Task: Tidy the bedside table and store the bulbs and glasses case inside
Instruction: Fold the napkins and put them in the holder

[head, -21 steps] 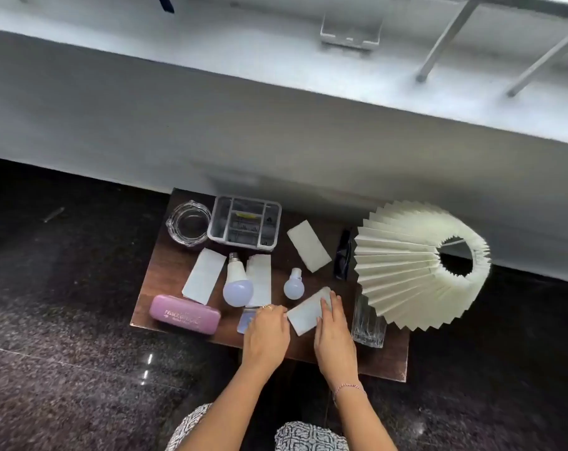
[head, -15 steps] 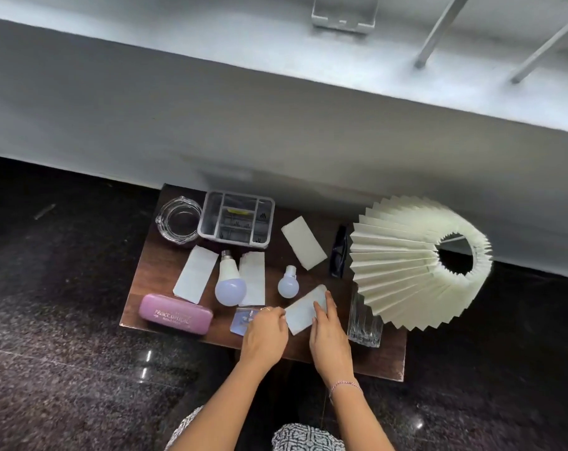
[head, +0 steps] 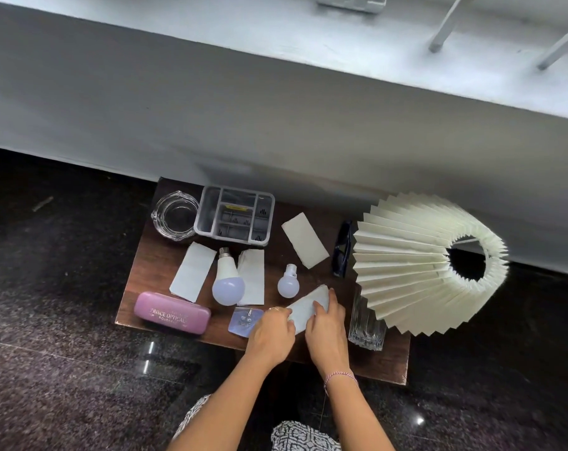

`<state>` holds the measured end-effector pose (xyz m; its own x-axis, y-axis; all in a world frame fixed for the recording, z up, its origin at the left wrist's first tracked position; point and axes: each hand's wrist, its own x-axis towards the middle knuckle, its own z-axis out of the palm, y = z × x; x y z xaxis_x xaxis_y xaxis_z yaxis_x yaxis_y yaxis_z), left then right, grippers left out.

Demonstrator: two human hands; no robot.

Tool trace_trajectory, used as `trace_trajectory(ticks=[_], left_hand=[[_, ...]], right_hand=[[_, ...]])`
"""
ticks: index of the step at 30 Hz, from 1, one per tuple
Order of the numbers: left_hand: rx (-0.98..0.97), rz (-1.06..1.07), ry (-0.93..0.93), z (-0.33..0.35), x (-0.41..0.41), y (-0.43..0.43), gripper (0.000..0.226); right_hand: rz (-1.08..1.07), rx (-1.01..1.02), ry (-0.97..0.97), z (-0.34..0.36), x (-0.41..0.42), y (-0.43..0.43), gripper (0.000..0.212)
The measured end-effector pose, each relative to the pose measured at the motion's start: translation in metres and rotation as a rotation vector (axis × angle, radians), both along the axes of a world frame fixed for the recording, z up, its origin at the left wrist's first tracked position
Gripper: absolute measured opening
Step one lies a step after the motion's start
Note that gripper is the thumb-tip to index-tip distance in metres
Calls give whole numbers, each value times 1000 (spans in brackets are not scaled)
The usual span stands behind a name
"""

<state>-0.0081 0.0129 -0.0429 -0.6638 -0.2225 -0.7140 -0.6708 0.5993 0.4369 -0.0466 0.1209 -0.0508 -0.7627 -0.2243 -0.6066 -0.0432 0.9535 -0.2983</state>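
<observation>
Head view: left hand [head: 271,333] and right hand [head: 326,327] both on paper slip [head: 307,309].

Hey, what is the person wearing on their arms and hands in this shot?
Both forearms are bare, with no sleeves showing. The right wrist carries a thin pink-and-white braided bracelet. The left hand has a slim ring on one finger. No gloves or watch are visible.

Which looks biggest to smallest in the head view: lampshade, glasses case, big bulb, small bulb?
1. Lampshade, though it stands nearer the camera.
2. Glasses case.
3. Big bulb, not far behind the case.
4. Small bulb.
</observation>
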Motion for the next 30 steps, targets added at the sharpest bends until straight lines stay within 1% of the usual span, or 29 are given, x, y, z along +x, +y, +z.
trace_trajectory(ticks=[6,9,13,17,19,21,23,25,30], left_hand=[[15,2,7,-4,0,-2,39],[38,11,-10,-4,-2,-2,40],[83,10,-30,-3,-6,-4,43],[75,-5,-5,0,-6,-7,42],[57,-13,19,4,-4,-7,41],[0,-52,71,8,-2,-7,39],[-101,-77,170,13,0,-6,35],[-164,-48,256,18,2,-5,32],[-171,-9,291,23,1,-11,35]], right_hand=[[-45,-68,21,-4,1,0,46],[-59,-80,43,-6,1,2,45],[-125,-168,-22,-7,1,4,41],[-49,-163,78,-4,9,10,40],[-9,-182,94,-1,12,13,41],[12,-211,94,5,12,15,40],[53,-233,114,13,12,15,40],[81,-266,153,19,14,15,39],[109,-308,220,31,14,11,37]])
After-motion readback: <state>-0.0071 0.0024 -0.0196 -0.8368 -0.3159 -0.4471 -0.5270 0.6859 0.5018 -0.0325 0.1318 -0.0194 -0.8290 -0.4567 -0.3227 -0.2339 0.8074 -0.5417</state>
